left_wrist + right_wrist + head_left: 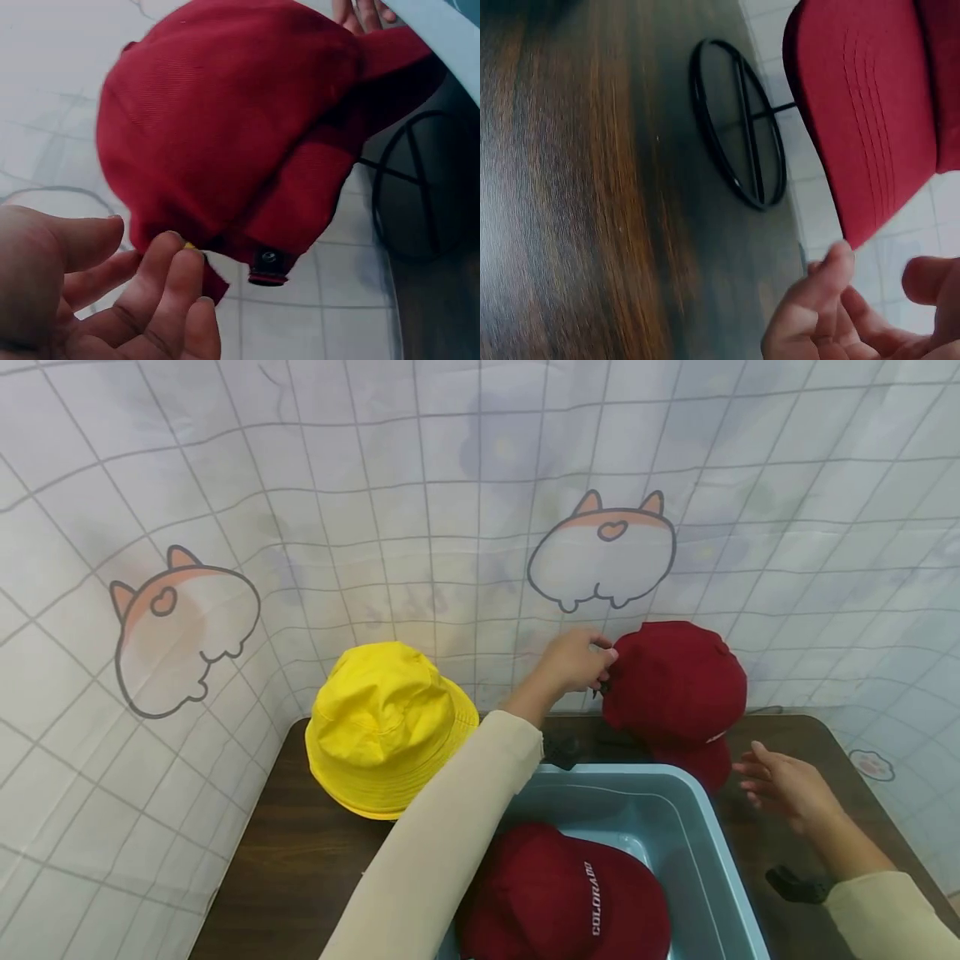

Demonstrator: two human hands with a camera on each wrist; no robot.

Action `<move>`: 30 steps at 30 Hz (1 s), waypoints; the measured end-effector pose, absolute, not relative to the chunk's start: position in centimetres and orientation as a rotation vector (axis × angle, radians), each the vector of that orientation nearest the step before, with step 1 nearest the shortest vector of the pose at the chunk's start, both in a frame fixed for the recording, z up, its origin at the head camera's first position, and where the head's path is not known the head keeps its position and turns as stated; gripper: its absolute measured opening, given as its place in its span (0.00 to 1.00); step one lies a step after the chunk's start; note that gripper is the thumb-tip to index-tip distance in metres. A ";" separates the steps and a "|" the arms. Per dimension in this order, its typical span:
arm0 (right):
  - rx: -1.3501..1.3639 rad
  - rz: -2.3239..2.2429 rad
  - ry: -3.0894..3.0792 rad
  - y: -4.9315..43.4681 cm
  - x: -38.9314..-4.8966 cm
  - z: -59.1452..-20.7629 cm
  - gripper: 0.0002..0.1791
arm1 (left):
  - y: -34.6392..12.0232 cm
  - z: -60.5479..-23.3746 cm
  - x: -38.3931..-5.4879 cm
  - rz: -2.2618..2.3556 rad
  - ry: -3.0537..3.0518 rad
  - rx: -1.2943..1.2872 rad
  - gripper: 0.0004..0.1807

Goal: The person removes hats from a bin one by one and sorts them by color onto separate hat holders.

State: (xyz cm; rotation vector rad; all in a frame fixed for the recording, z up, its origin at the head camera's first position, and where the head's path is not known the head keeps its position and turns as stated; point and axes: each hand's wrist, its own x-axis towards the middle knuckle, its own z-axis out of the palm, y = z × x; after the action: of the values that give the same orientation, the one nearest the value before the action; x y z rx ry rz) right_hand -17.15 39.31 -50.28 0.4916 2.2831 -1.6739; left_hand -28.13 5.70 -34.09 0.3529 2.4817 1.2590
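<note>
A dark red baseball cap (675,681) sits raised at the back of the table, on a black wire stand with a round base (699,105). At the cap's rear edge, beside its strap and snap, is my left hand (577,660); its fingertips touch or nearly touch the fabric, with the thumb held apart. My right hand (787,789) hangs beside the brim (877,112), fingers loosely bent. One fingertip lies close to the brim's corner; contact is unclear. Another red cap (562,897), lettered COLORADO, lies inside a light blue bin (723,860).
A yellow bucket hat (382,727) is perched at the table's back left. The dark wooden table (300,877) meets a white gridded curtain (450,527) with cartoon prints behind and at both sides. The bin stands between my arms at the front.
</note>
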 end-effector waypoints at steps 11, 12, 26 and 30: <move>0.503 -1.808 2.018 39.2 -17.4 -50.3 0.18 | 6.4 -35.0 -28.0 1.235 2.607 0.386 0.09; 0.501 -1.814 2.005 39.3 -17.4 -50.2 0.17 | 6.3 -35.1 -28.0 1.231 2.610 0.390 0.09; 0.530 -2.027 1.680 38.9 -18.5 -50.9 0.15 | 6.0 -35.4 -28.6 0.898 2.825 0.340 0.16; 0.527 -2.045 1.629 38.7 -18.7 -51.0 0.15 | 5.9 -35.1 -28.3 0.899 2.817 0.299 0.16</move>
State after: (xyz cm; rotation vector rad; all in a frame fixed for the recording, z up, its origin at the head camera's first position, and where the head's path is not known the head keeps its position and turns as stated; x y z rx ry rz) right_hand -18.71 38.67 -51.02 0.5267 1.6285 -2.0447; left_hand -28.33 5.94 -35.05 0.2991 2.8167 0.8991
